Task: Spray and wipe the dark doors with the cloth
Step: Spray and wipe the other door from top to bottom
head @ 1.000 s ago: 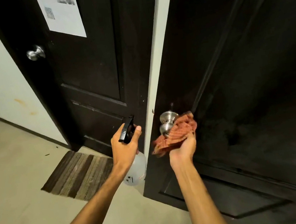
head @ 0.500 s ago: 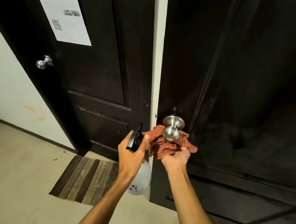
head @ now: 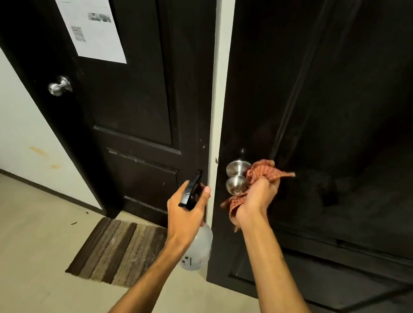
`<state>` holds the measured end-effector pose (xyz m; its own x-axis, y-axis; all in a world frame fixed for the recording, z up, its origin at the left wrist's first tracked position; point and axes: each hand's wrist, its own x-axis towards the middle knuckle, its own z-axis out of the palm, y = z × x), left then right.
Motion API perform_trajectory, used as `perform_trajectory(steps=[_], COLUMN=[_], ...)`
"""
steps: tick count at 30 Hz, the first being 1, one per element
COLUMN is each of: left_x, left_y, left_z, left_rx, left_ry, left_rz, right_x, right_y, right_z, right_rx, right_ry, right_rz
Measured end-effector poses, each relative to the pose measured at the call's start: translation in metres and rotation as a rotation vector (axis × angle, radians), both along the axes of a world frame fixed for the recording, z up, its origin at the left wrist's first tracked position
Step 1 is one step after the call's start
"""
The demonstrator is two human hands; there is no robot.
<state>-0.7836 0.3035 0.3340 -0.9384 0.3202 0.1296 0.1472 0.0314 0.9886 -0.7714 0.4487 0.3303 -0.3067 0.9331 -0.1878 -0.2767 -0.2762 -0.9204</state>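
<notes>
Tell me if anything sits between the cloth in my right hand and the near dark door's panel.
Only the silver doorknob. The right hand holds the cloth bunched beside the knob, against the near dark door. To the right of the cloth, nothing visible blocks the panel.

Both forearms are bare, with no sleeves, watch or rings.

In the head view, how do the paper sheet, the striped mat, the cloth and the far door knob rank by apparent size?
1. striped mat and paper sheet: look similar; sheet cut off at top, unranked.
2. cloth, partly hidden in the right hand.
3. far door knob, smallest, though farther away.
</notes>
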Motion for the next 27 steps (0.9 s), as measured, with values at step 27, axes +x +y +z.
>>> perform_trajectory(steps=[27], left_x=[0.013], left_y=[0.008], left_z=[0.000], left_rx=[0.012], left_ry=[-0.008], left_rz=[-0.001], right_x=[0.048], right_y=[-0.017], right_z=[0.026], right_rx=[-0.226], right_ry=[0.143], right_rz=[0.152])
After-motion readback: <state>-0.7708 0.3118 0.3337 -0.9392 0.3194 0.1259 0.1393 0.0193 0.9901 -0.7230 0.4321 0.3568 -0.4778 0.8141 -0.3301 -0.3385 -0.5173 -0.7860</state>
